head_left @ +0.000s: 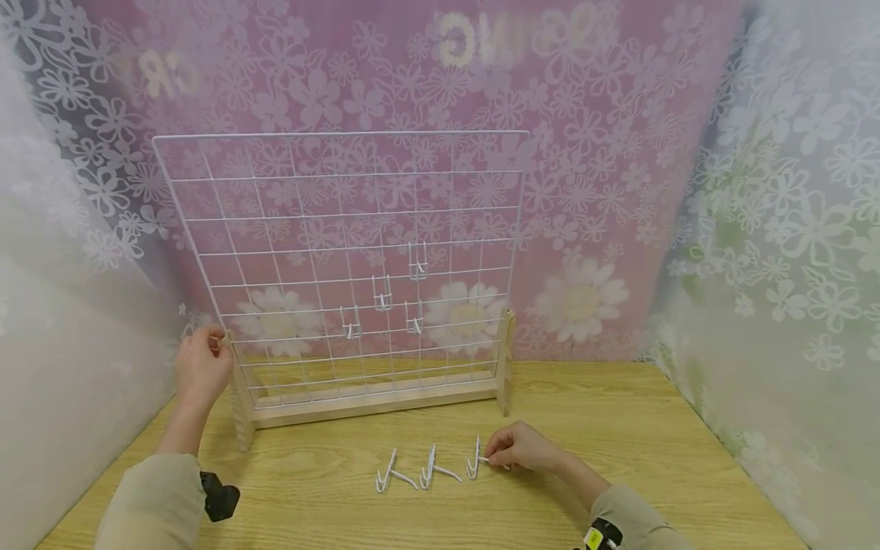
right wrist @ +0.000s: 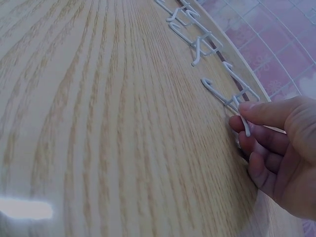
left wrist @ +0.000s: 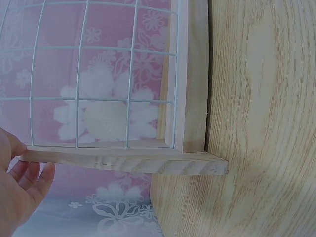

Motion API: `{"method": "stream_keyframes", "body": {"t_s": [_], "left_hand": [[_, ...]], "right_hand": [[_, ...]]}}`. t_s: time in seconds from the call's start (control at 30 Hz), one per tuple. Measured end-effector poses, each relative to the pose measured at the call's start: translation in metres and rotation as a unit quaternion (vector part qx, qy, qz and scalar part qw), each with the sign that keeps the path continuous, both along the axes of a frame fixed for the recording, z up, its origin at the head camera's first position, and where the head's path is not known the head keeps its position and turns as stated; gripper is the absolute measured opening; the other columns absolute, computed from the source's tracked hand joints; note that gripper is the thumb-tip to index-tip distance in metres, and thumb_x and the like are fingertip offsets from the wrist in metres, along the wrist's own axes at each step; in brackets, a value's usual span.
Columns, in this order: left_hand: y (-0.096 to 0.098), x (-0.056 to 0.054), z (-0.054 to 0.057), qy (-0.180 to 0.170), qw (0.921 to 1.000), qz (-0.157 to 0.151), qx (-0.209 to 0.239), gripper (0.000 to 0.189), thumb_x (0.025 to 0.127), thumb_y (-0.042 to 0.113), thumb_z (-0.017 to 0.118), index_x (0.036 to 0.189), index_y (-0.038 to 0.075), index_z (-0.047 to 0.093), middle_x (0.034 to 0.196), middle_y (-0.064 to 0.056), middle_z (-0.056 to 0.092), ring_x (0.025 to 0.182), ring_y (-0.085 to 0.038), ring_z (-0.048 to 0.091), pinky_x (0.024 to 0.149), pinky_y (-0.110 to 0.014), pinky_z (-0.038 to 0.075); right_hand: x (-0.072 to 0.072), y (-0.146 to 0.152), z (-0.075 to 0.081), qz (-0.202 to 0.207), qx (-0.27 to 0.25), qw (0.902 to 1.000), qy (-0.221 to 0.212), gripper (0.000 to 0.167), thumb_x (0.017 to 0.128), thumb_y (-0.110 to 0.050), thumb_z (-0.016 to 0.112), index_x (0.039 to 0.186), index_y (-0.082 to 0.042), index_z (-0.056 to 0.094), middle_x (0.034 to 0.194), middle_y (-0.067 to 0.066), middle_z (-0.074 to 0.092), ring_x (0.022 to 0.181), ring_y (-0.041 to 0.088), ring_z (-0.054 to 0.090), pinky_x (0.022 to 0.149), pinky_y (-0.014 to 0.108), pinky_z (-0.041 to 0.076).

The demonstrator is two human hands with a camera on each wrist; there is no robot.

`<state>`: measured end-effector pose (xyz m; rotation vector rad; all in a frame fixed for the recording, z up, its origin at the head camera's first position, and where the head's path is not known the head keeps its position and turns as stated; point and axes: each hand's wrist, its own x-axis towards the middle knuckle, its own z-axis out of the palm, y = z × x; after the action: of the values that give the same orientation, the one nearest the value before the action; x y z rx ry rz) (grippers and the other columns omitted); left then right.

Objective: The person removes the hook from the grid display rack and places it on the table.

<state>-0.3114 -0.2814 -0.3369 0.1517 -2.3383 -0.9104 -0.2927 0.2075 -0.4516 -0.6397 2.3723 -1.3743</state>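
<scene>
A white wire grid panel (head_left: pixel 316 229) stands upright in a wooden base (head_left: pixel 371 409). My left hand (head_left: pixel 204 367) grips the top of the base's left wooden upright (left wrist: pixel 123 162), thumb on one side and fingers on the other. On the table lie white wire hooks: a left one (head_left: pixel 388 475), a middle one (head_left: pixel 431 470) and a right one (head_left: pixel 473 462). The right hook's prong is pinched between thumb and fingers of my right hand (head_left: pixel 525 447). Whether that hook still touches the table, I cannot tell.
Several white hooks hang on the grid, among them an upper one (head_left: pixel 418 267) and a lower left one (head_left: pixel 352 328). The wooden table (head_left: pixel 550 397) is bounded by a pink flowered backdrop (head_left: pixel 584 229) behind and pale flowered walls on both sides.
</scene>
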Motion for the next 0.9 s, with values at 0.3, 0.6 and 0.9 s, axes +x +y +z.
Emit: {"method": "stream_keyframes", "body": {"t_s": [0.3, 0.6, 0.9], "left_hand": [[0.000, 0.000, 0.000, 0.013, 0.9999, -0.003, -0.002, 0.026, 0.087, 0.001, 0.044, 0.109, -0.011, 0.048, 0.094, -0.026, 0.046, 0.088, -0.039, 0.044, 0.073, -0.050, 0.035], [0.001, 0.002, -0.001, 0.011, 0.9999, -0.002, 0.000, 0.026, 0.087, 0.001, 0.044, 0.110, -0.011, 0.048, 0.094, -0.027, 0.046, 0.088, -0.040, 0.044, 0.072, -0.050, 0.036], [0.002, 0.002, 0.001, 0.006, 1.0000, -0.001, 0.002, 0.027, 0.087, 0.001, 0.043, 0.111, -0.010, 0.048, 0.096, -0.027, 0.047, 0.089, -0.039, 0.044, 0.073, -0.049, 0.036]], "right_hand": [[0.001, -0.001, 0.000, -0.016, -0.012, 0.9998, 0.000, 0.008, 0.083, -0.004, 0.065, 0.087, 0.002, 0.067, 0.067, 0.001, 0.058, 0.055, 0.009, 0.045, 0.047, 0.019, 0.035], [-0.001, 0.001, -0.002, -0.017, -0.035, 0.9993, 0.000, 0.012, 0.083, -0.005, 0.065, 0.090, 0.005, 0.066, 0.073, 0.005, 0.063, 0.058, 0.009, 0.048, 0.048, 0.019, 0.037], [-0.006, 0.003, 0.010, -0.031, -0.019, 0.9987, 0.035, 0.014, 0.087, -0.012, 0.063, 0.092, 0.001, 0.067, 0.074, 0.007, 0.061, 0.057, 0.013, 0.049, 0.048, 0.025, 0.042]]}}
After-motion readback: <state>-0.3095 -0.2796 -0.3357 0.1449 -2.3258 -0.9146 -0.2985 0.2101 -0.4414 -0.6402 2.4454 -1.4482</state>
